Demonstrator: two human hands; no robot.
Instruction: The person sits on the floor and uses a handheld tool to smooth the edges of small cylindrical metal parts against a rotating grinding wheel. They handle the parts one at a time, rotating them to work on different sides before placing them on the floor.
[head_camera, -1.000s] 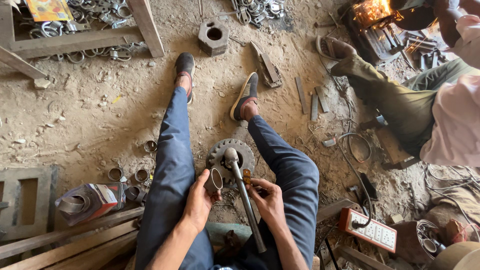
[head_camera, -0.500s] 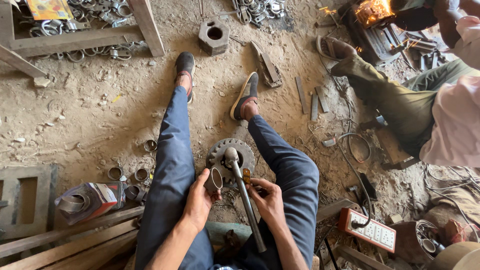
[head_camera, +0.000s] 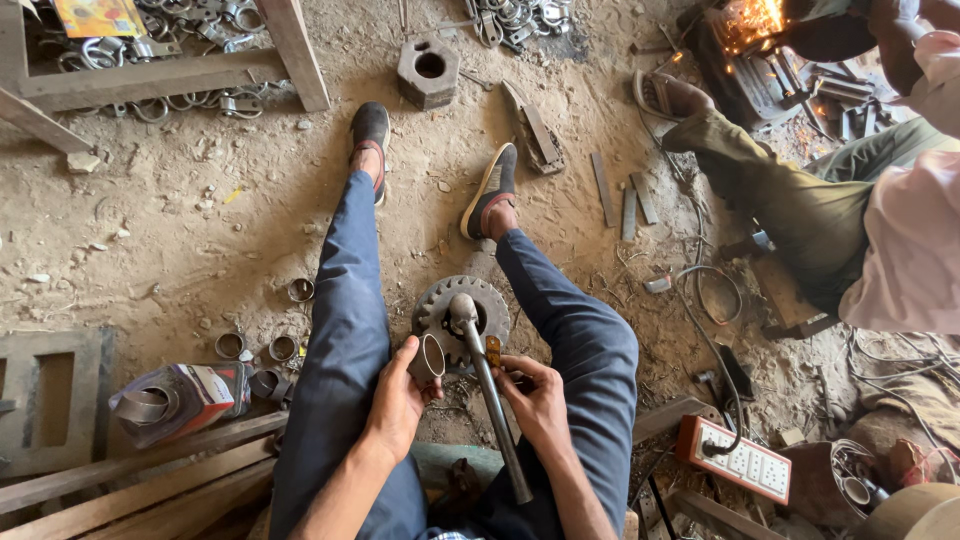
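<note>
Steel ring (head_camera: 428, 360) at lower centre is sitting pinched in our left hand (head_camera: 395, 405) while our right hand (head_camera: 535, 400), fingers curled, is steadying something small beside the rod (head_camera: 490, 400), so we are risking a slip onto the gear (head_camera: 440, 305).

Seated on the ground, legs stretched toward the upper middle of the frame and spread slightly apart, both in blue trousers, feet in dark shoes. Both forearms bare, entering from the bottom edge, angled inward between the thighs. Left hand (head_camera: 395, 405) at lower centre, palm turned inward, fingers and thumb curled closed around a short metal ring (head_camera: 429, 359). Right hand (head_camera: 535, 400) just right of it, knuckles up, fingers bent and pinched together at the tips. Hands close, not touching.
</note>
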